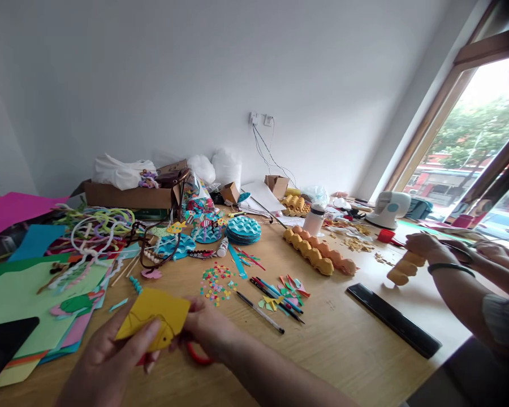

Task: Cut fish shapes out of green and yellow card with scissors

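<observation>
A square of yellow paper [155, 314] with a curved pencilled outline and a dark dot is pinched in my left hand [119, 353], thumb on top. At its right edge, my right hand [210, 328] is closed around red-handled scissors [198, 355]; one red loop shows beneath the hand, and the blades are hidden. Just beyond my hands are a turquoise twisted strip [136, 284] and a scatter of coloured paper dots [218, 282]. A capped pen [261, 312] lies to the right of my right hand, beside several pencils [280, 299] and paper scraps [294, 288].
Stacked coloured paper [21, 305] and pipe cleaners [93, 226] cover the left side. Scalloped blue discs [244, 230], egg-carton strips [318, 251] and a white bottle [313, 220] stand farther back. At right, another person's hands [424, 246] hold an egg-carton piece [405, 268] near a long black case [392, 319].
</observation>
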A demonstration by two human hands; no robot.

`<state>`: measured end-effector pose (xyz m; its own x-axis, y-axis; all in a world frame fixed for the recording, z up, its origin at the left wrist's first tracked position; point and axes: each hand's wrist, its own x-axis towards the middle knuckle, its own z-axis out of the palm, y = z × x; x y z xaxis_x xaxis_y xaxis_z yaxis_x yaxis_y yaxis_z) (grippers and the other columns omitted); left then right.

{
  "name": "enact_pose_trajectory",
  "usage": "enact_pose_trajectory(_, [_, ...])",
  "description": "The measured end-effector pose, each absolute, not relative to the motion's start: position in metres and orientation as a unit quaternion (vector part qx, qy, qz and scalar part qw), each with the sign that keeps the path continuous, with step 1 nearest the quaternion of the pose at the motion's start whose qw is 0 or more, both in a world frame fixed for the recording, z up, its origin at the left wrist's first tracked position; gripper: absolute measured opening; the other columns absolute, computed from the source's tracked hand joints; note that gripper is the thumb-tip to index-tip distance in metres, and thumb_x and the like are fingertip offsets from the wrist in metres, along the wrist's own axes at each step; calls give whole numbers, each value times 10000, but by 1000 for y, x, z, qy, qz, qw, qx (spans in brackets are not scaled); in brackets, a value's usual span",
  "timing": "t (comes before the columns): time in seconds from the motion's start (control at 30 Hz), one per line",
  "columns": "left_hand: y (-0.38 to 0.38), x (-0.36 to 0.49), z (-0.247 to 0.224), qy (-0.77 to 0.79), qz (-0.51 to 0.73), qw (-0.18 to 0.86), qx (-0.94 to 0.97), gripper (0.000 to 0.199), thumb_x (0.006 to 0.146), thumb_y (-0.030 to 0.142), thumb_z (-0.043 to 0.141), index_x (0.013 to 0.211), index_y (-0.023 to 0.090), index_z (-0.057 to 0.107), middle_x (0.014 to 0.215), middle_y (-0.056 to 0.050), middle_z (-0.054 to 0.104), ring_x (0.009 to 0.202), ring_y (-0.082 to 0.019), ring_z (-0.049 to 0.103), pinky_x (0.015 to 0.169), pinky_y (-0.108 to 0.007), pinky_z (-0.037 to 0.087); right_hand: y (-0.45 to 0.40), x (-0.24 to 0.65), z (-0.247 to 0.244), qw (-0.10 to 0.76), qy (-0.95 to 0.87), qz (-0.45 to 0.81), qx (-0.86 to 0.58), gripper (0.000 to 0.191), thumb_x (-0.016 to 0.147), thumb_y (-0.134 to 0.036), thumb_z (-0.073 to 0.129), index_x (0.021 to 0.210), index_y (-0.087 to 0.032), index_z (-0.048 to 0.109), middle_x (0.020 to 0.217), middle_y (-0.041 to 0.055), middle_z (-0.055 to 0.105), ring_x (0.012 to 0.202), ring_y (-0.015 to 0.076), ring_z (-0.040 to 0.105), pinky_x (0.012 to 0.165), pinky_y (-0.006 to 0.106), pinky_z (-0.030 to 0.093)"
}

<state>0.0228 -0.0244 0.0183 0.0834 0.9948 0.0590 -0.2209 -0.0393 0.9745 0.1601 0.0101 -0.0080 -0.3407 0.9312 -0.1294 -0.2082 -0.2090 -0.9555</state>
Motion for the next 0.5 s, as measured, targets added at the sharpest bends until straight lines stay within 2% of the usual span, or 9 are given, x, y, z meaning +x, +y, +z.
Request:
enact_pose_trajectory(0.07, [-10, 16, 13, 419, 546, 549, 474, 181, 613, 410, 721, 617, 260, 618, 504, 9, 579, 445, -154, 483, 413, -253, 430, 15, 167, -7, 468, -424, 669, -392, 208, 745, -308, 645, 743, -110, 581, 538, -19, 570, 404, 61, 479, 396, 168, 344])
enact_pose_trajectory(0.17, [3, 10, -1, 442, 533, 539, 479, 188, 630, 373, 717, 567, 249, 591, 465, 28, 547, 440, -131, 478, 427, -222, 427, 19, 175, -7, 537, -376, 641, -398, 257, 656, -365, 655, 711, -138, 550, 468, -53, 525, 353, 39, 422, 369, 156, 291])
enact_pose_trajectory(0.27, [5, 7, -10, 452, 520, 559, 461, 186, 599, 367, 734, 595, 244, 594, 474, 41, 550, 436, -123, 472, 415, -216, 419, 18, 175, -7, 563, -354, 631, -399, 282, 609, -379, 664, 707, -143, 544, 476, -51, 532, 349, 40, 422, 357, 157, 272])
enact_pose_trajectory(0.4, [1, 7, -9, 462, 492, 579, 458, 224, 592, 335, 748, 752, 228, 633, 573, 40, 607, 489, -125, 499, 457, -218, 444, 10, 174, -9, 549, -377, 641, -382, 309, 641, -423, 648, 731, -142, 557, 588, -23, 592, 376, 49, 470, 368, 166, 286])
enact_pose_trajectory(0.5, [-1, 11, -6, 460, 474, 587, 468, 187, 608, 313, 724, 707, 196, 616, 523, 46, 569, 474, -111, 468, 449, -208, 418, 5, 175, -11, 518, -420, 639, -382, 313, 695, -447, 619, 770, -149, 558, 700, -13, 619, 417, 42, 499, 400, 164, 302])
